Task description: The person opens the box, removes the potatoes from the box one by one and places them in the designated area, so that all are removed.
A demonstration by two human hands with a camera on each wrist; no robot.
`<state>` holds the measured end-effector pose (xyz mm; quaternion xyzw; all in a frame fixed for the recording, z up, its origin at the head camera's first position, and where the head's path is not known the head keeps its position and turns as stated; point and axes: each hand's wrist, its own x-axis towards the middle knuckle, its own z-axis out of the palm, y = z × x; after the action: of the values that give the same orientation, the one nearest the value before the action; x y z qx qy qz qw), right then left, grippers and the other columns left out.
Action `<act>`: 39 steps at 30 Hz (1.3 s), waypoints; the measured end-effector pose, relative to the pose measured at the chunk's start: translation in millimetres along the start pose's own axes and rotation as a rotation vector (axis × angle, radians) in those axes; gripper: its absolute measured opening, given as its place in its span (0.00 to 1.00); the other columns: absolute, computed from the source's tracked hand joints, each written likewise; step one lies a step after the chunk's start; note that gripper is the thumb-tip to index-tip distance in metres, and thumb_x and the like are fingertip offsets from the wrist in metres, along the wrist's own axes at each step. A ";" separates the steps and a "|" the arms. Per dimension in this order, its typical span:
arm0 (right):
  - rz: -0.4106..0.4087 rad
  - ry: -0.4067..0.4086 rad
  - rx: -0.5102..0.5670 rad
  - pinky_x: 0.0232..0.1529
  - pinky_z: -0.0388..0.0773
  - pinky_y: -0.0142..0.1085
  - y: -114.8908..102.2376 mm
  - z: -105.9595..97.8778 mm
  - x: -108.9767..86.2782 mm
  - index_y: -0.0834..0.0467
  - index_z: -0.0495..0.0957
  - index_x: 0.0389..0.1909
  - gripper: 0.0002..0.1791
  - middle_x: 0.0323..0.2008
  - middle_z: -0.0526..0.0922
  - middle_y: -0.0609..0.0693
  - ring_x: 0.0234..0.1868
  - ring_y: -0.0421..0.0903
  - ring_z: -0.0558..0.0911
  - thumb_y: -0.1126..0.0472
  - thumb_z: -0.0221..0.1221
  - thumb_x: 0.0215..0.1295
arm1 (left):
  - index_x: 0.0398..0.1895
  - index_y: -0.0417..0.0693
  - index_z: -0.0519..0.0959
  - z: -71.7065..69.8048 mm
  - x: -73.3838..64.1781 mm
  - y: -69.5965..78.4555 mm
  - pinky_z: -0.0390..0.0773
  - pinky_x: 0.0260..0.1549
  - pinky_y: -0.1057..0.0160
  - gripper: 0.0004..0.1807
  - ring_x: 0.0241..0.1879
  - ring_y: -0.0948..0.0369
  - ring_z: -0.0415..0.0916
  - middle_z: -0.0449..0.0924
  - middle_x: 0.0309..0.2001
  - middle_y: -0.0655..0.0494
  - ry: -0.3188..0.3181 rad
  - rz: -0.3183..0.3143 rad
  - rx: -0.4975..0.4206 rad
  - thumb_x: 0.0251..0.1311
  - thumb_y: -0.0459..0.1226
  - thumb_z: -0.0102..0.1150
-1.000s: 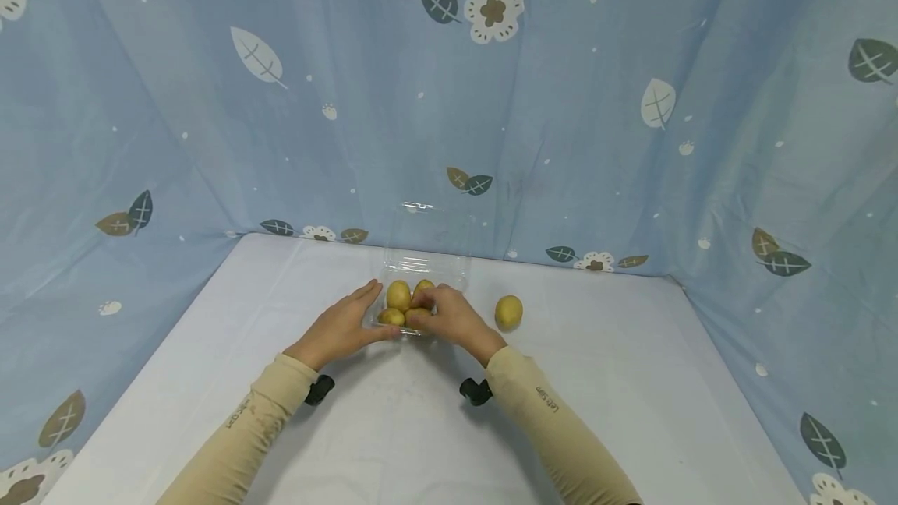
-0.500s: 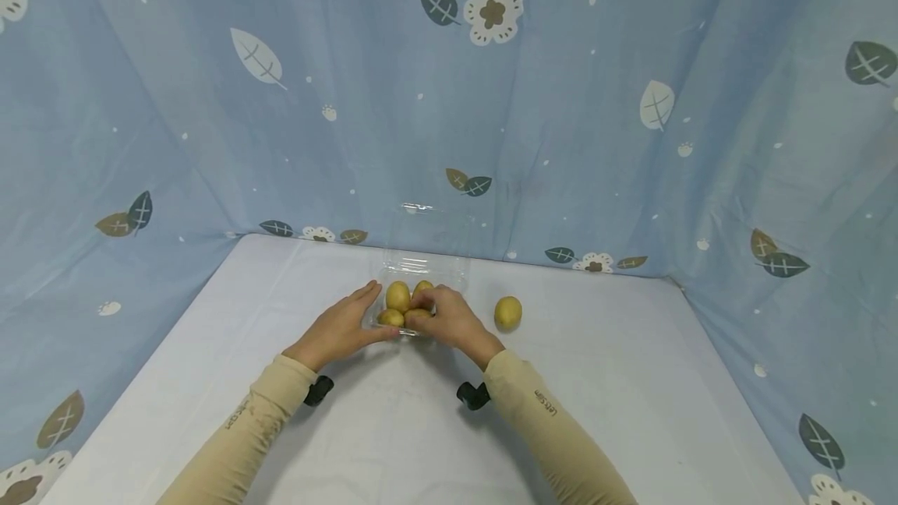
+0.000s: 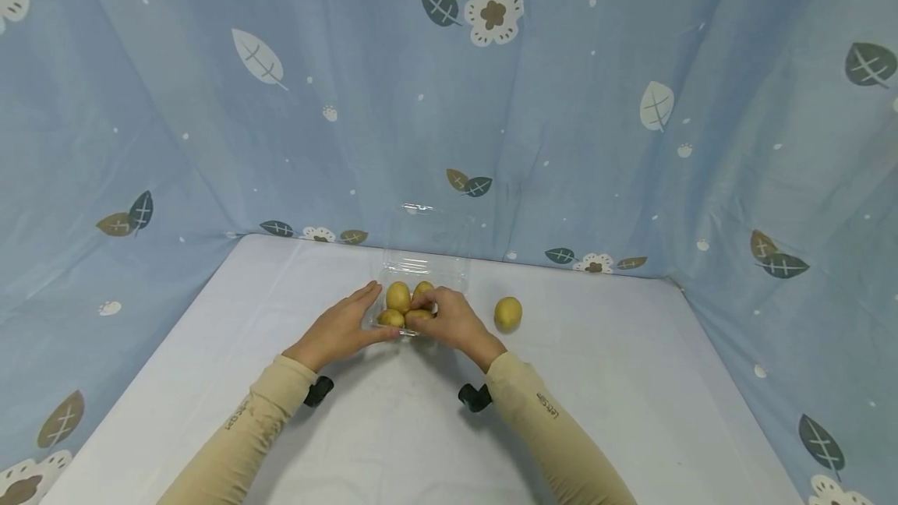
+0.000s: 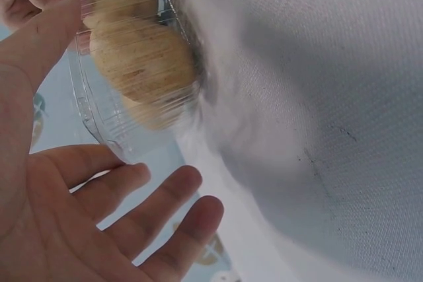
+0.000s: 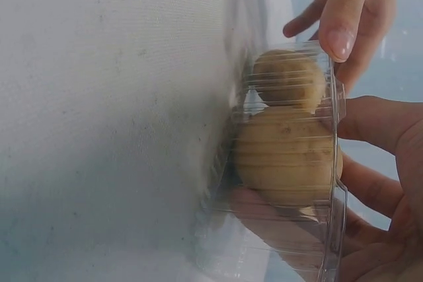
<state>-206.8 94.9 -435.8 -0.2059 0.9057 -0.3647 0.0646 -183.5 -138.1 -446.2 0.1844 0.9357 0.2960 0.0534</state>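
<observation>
Head view: a clear plastic box (image 3: 409, 332) stands on the white table (image 3: 603, 411), its lid (image 3: 431, 232) raised at the back. Four potatoes are visible inside, two at the back and two in front. The right hand (image 3: 456, 322) has curled fingers about the front-right potato (image 3: 418, 316). The left hand (image 3: 344, 328) braces the box at its left. A loose potato (image 3: 508, 313) lies on the table, to the right of the box and apart from it.

Left wrist view: the left fingers are spread and nearly straight; the thumb lies at the rim, with fingertips at the corner. No potato is held there.

Right wrist view: through the ribbed wall, two potatoes sit side by side, with right-hand fingers reaching in around the nearer one.

Assessment: the step in hand appears to be seating that potato; the next move likely calls for releasing it and fetching the loose one.
</observation>
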 end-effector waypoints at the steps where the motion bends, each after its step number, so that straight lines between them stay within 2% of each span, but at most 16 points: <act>1: -0.002 0.002 0.001 0.43 0.80 0.37 -0.1 -0.4 -0.4 0.57 0.87 0.46 0.13 0.44 0.85 0.48 0.44 0.46 0.80 0.56 0.69 0.64 | 0.79 0.35 0.55 0.0 0.1 0.0 0.58 0.71 0.38 0.54 0.76 0.40 0.52 0.51 0.79 0.40 0.000 0.000 0.000 0.63 0.61 0.64; 12: 0.013 0.025 0.017 0.42 0.82 0.34 1.8 -6.8 -4.8 0.53 0.87 0.46 0.13 0.44 0.83 0.47 0.43 0.42 0.79 0.54 0.69 0.61 | 0.78 0.34 0.55 -0.8 0.6 -0.3 0.58 0.71 0.38 0.53 0.75 0.39 0.53 0.52 0.78 0.39 0.005 0.005 0.003 0.63 0.60 0.64; 22: 0.034 0.049 0.029 0.42 0.84 0.34 -4.6 -13.4 -12.5 0.56 0.85 0.55 0.21 0.53 0.85 0.48 0.43 0.45 0.86 0.53 0.68 0.63 | 0.78 0.34 0.55 -0.4 0.7 -0.8 0.58 0.71 0.38 0.54 0.75 0.40 0.53 0.52 0.78 0.39 0.011 0.011 0.017 0.62 0.60 0.65; 31: -0.077 0.167 0.043 0.46 0.85 0.39 -7.0 -19.7 -21.0 0.60 0.84 0.55 0.21 0.54 0.85 0.52 0.46 0.49 0.86 0.55 0.69 0.65 | 0.78 0.34 0.55 -0.2 1.9 0.0 0.58 0.71 0.39 0.55 0.75 0.40 0.53 0.52 0.78 0.39 0.010 0.014 0.018 0.61 0.61 0.64; 39: -0.135 0.326 0.063 0.42 0.84 0.30 -2.6 -25.4 -30.0 0.58 0.84 0.54 0.18 0.52 0.85 0.51 0.48 0.46 0.86 0.60 0.70 0.63 | 0.78 0.33 0.56 0.7 2.3 -0.1 0.58 0.71 0.39 0.54 0.75 0.39 0.53 0.53 0.78 0.38 0.010 0.010 0.022 0.62 0.60 0.65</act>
<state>-185.5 121.9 -416.6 -0.2023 0.8766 -0.4248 -0.1013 -185.5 -136.9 -446.8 0.1884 0.9382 0.2869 0.0451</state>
